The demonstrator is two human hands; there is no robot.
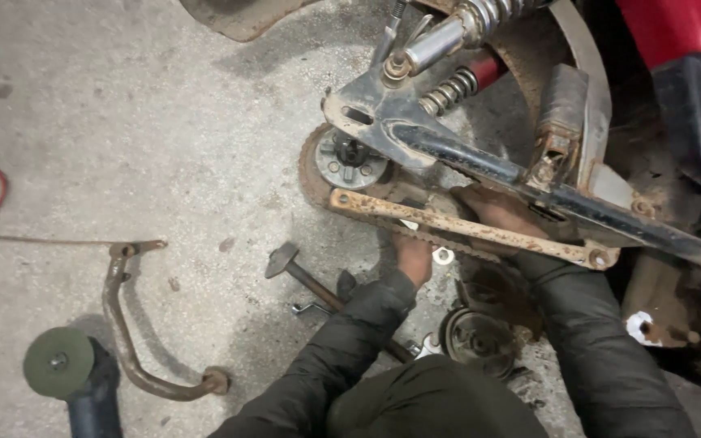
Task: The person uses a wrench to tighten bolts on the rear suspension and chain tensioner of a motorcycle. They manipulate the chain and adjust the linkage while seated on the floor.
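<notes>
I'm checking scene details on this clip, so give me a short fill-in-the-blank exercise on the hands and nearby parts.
1. Both hands, left hand and right hand, reach under a long ____ -coated bar.
2. The toothed sprocket sits at the bar's ____ end in the picture.
3. The grinder at lower left carries a ____ disc.

Missing words: rust; left; green

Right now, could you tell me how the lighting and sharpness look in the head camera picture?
Head view: soft, even light on the concrete floor, no glare; the left hand and right hand sit in shade under the rusty bar; the right edge is dark; the whole picture is slightly soft.
</notes>
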